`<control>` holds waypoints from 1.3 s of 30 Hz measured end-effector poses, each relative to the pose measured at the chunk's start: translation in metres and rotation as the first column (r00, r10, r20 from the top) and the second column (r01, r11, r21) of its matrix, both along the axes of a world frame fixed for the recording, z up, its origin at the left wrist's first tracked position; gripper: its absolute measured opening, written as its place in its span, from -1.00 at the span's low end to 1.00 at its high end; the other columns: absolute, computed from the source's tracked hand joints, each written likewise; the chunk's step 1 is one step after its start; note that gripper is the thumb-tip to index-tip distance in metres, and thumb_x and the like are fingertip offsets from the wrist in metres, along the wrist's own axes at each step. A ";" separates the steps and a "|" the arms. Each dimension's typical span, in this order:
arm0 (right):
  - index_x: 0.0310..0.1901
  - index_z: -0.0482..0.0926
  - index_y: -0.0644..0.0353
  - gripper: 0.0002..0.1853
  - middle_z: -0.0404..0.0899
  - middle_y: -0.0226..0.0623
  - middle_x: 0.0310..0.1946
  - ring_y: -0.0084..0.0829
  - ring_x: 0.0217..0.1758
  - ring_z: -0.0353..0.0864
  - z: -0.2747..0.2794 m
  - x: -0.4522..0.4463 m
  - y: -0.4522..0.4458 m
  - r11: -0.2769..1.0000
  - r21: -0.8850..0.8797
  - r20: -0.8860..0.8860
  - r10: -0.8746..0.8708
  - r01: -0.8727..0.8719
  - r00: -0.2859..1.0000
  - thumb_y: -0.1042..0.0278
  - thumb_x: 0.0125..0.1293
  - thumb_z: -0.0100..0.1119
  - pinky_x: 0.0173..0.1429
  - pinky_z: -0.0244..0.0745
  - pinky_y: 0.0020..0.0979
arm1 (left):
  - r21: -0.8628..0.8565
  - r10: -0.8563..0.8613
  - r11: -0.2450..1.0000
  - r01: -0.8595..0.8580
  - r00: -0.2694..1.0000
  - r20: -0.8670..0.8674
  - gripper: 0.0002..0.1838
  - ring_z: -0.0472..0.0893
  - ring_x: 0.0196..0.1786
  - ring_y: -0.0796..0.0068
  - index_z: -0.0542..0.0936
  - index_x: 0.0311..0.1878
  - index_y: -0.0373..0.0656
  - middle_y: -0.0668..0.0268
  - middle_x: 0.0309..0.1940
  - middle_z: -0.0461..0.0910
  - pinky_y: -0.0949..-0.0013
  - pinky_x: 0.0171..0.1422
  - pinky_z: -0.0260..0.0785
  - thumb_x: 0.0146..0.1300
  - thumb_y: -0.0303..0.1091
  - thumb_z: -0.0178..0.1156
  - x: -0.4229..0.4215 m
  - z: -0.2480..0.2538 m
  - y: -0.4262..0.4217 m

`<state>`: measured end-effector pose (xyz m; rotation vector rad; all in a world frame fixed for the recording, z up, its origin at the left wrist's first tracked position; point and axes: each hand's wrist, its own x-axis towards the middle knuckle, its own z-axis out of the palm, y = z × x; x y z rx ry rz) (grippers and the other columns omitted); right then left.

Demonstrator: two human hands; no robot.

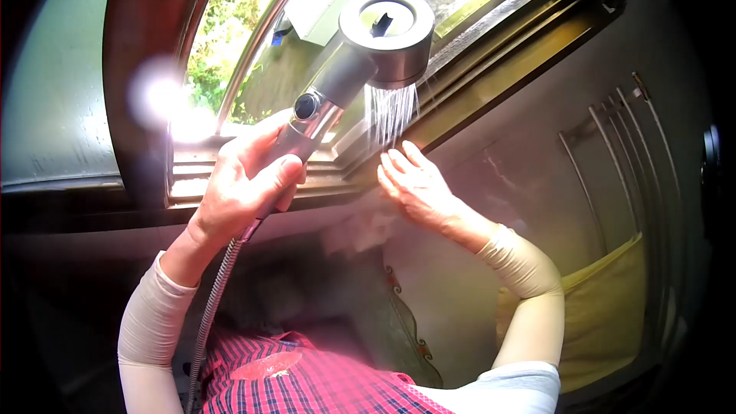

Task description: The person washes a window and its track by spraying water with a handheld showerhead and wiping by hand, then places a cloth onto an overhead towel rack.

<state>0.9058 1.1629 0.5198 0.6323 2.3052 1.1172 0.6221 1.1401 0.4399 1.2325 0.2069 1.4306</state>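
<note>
A grey handheld shower head (337,69) is held up in front of the window, with a round dark button on its neck. My left hand (249,172) wraps round its handle, thumb across the front. Water (391,113) sprays down from the head in thin streams. Just below the spray is my right hand (414,184), its fingers extended and slightly bent, holding nothing. A ribbed metal hose (213,314) hangs from the handle, past my left forearm.
Behind the shower head is a brown-framed window (491,80) with greenery outside. Metal rails (613,146) are on the wall at right, with a yellow towel (606,314) below. A checked red apron (307,376) covers my front.
</note>
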 end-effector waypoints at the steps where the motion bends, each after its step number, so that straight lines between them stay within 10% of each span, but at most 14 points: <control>1: -0.09 0.54 0.28 -0.54 0.50 -0.13 0.05 -0.21 0.18 0.42 0.009 0.006 0.005 0.997 -0.035 -0.128 0.062 -0.067 0.990 0.15 0.01 0.24 0.36 0.21 -0.08 | 0.013 -0.004 1.000 0.003 1.000 0.025 -0.42 0.39 -0.53 0.67 0.27 0.33 -0.29 0.34 -0.40 0.47 0.61 -0.48 0.26 0.35 -0.19 0.14 0.001 0.003 0.000; 13: -0.36 0.62 0.28 -0.50 0.57 -0.22 -0.29 -0.25 -0.04 0.51 0.140 0.000 0.002 0.836 0.503 -0.076 0.295 -0.219 0.952 -0.12 0.19 0.11 0.27 0.30 -0.16 | 0.095 0.040 0.994 -0.053 0.991 0.129 -0.41 0.42 -0.51 0.70 0.27 0.35 -0.29 0.34 -0.42 0.51 0.61 -0.44 0.28 0.31 -0.32 0.21 0.013 0.039 0.012; 25: -0.34 0.52 0.24 -0.78 0.40 -0.28 -0.34 -0.34 -0.16 0.38 -0.067 0.022 0.032 0.973 -0.217 -0.225 0.024 -0.074 0.974 0.25 0.06 0.13 -0.03 0.30 -0.37 | 0.072 0.468 0.882 -0.466 0.845 -0.259 -0.48 0.35 -0.49 0.72 0.32 0.34 -0.25 0.43 -0.36 0.49 0.66 -0.38 0.21 0.33 -0.40 0.13 -0.055 -0.027 -0.034; 26: -0.40 0.49 0.22 -0.85 0.40 -0.24 -0.42 -0.32 -0.25 0.41 -0.075 0.019 0.032 0.962 -0.018 -0.234 0.260 -0.272 0.937 0.33 0.06 0.09 -0.11 0.32 -0.34 | 0.106 0.498 0.865 -0.490 0.814 -0.299 -0.48 0.36 -0.48 0.72 0.31 0.34 -0.26 0.41 -0.34 0.49 0.65 -0.38 0.21 0.32 -0.43 0.13 -0.057 -0.031 -0.035; 34: -0.49 0.47 0.18 -0.90 0.48 -0.17 -0.56 -0.20 -0.47 0.49 -0.117 -0.014 0.037 0.955 -0.267 -0.725 -0.107 -0.134 0.680 0.36 -0.03 0.10 -0.43 0.37 -0.19 | 0.079 0.541 0.829 -0.553 0.758 -0.364 -0.49 0.37 -0.46 0.68 0.30 0.35 -0.23 0.33 -0.29 0.52 0.63 -0.36 0.24 0.35 -0.41 0.12 -0.068 -0.052 -0.040; 39: -0.51 0.51 0.19 -0.84 0.55 -0.13 -0.55 -0.11 -0.42 0.60 -0.102 -0.085 0.040 0.875 -0.455 -0.603 -0.165 -0.167 0.780 0.30 -0.12 0.18 -0.41 0.46 -0.13 | 0.080 0.554 0.812 -0.578 0.720 -0.418 -0.48 0.38 -0.44 0.68 0.27 0.37 -0.23 0.33 -0.28 0.51 0.65 -0.34 0.22 0.37 -0.39 0.10 -0.067 -0.048 -0.042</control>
